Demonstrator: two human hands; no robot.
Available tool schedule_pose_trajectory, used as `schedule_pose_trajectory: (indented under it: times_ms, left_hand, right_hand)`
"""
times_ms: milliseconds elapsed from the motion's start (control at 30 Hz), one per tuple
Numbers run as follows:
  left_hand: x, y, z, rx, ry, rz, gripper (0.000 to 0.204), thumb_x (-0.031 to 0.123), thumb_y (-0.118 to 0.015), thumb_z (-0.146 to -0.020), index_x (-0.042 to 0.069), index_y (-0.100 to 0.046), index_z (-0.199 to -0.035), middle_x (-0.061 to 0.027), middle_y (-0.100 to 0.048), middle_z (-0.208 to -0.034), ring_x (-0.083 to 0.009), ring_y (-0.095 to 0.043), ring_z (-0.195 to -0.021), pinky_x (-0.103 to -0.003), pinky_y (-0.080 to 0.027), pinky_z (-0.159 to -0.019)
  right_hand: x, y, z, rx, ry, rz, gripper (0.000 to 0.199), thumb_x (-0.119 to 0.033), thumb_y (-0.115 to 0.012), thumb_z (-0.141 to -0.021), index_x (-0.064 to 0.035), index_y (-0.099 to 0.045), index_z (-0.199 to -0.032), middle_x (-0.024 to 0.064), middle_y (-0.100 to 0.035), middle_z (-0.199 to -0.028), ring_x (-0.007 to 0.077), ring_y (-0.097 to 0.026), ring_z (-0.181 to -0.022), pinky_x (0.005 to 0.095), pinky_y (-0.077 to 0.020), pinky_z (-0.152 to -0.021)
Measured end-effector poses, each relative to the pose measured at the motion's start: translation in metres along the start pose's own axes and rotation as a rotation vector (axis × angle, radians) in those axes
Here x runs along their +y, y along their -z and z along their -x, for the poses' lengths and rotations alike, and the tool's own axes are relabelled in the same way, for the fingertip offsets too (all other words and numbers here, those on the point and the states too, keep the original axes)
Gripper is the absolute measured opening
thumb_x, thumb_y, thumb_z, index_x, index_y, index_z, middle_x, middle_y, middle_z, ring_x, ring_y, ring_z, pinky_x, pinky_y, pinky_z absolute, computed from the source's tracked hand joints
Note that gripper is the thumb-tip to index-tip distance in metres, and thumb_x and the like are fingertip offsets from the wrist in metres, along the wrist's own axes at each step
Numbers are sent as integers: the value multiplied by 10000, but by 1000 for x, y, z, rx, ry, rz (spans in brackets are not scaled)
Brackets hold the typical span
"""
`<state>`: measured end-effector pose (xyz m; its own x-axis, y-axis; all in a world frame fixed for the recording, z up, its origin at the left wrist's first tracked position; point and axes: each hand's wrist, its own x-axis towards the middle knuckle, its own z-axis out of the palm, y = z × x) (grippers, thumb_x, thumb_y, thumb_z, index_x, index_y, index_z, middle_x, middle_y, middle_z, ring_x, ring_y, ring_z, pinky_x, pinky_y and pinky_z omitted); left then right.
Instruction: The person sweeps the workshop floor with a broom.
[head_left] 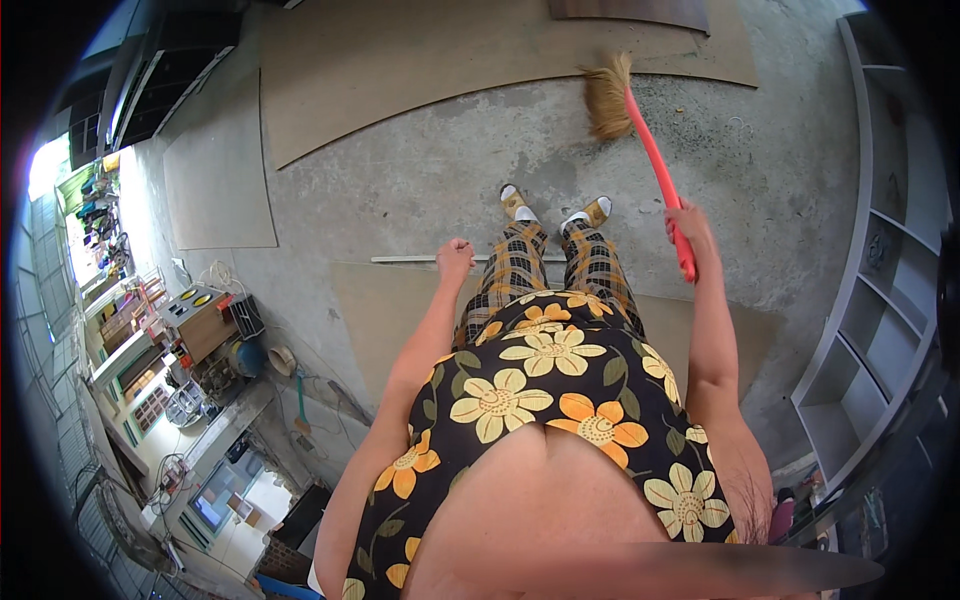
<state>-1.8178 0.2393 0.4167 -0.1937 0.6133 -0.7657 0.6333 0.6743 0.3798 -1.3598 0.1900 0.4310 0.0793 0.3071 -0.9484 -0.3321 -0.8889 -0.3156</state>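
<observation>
My right hand (688,228) is wrapped round the red handle of a broom (653,150) close to its lower end. The handle slants up and to the left, away from me. Its straw-coloured bristles (606,98) meet the floor near the edge of a flat brown sheet, beside a patch of dark scattered debris (690,125). My left hand (456,257) hangs at my left with its fingers curled in and touches nothing else. I cannot make out anything in it.
Large brown sheets (480,70) lie on the concrete floor (400,180). A thin white strip (400,259) lies across it near my feet. Along the right stands a grey shelf frame (855,300). At the left are a wooden cabinet (205,325), cables and household items.
</observation>
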Motion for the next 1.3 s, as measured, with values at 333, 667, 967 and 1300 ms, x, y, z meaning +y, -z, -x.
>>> schedule_pose_trajectory:
  times_ms: [333, 667, 967, 1300]
  left_hand:
    - [52, -9, -5, -76, -111, -14, 118, 85, -527, -740, -13, -570, -789, -56, -590, -644, -108, -547, -488, -232, -432, -455]
    - [79, 2, 4, -76, -173, -14, 129, 65, -534, -733, -31, -572, -810, -82, -596, -648, -123, -558, -500, -242, -450, -465]
    - [75, -2, 1, -119, -199, -77, 131, 77, -534, -736, -34, -571, -794, -77, -590, -639, -127, -555, -487, -246, -440, -454]
    - [102, -14, -24, -111, -214, -193, 135, 96, -533, -724, -25, -579, -763, -80, -595, -622, -140, -573, -492, -261, -452, -471]
  right_hand:
    - [41, -76, 121, -111, 157, 16, 383, 6, -503, -722, -65, -456, -1095, 10, -466, -546, 92, -431, -401, 234, -370, -348]
    - [40, 58, 62, -44, -140, 22, 157, -92, -518, -782, -67, -528, -937, -2, -449, -558, 82, -402, -403, 230, -352, -339]
    - [4, 83, 72, 290, 224, 198, 112, -58, -492, -764, -59, -496, -877, -11, -428, -543, 74, -419, -411, 230, -355, -331]
    - [-64, -56, 89, -116, 278, 8, 359, -98, -500, -792, -84, -446, -1147, -13, -442, -618, 56, -418, -455, 195, -375, -382]
